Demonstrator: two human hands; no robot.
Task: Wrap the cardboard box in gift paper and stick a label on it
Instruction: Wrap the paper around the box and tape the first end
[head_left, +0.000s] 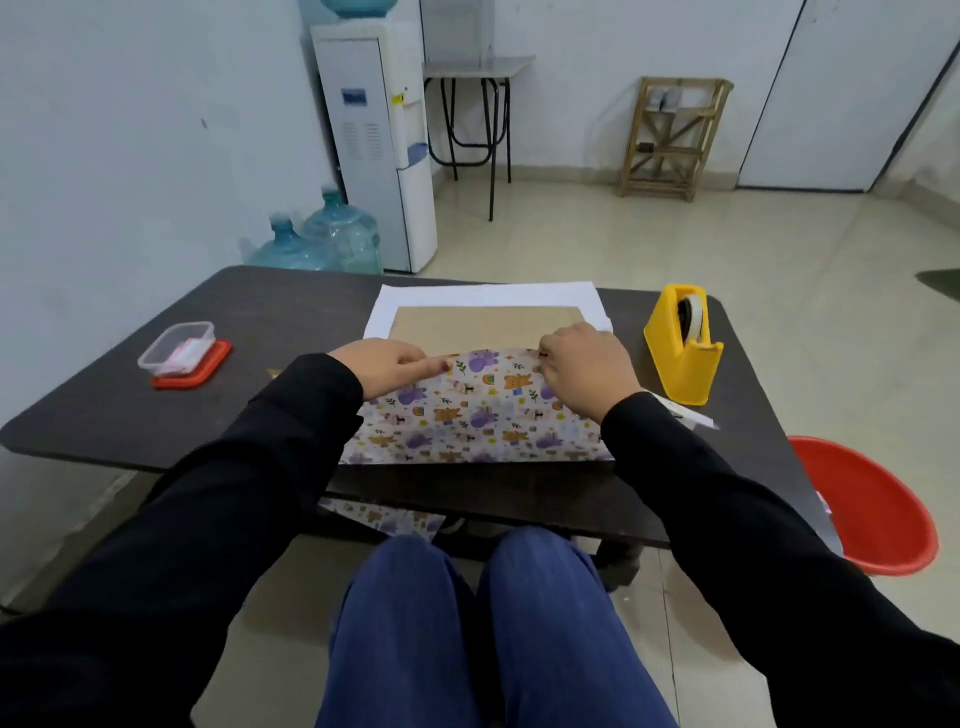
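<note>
On the dark table (130, 415), both hands' grip pinches gift paper (478, 415) over the cardboard box (483, 327), tiled floor (675, 249) beyond.

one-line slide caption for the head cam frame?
Both hands, left hand and right hand, fold patterned gift paper over the cardboard box; yellow tape dispenser stands right.

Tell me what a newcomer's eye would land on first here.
Both hands, the left hand and right hand, pull patterned gift paper over a flat cardboard box at the middle of the table. A yellow tape dispenser stands to the right; a red basin sits on the floor beyond the table's right edge.
</note>
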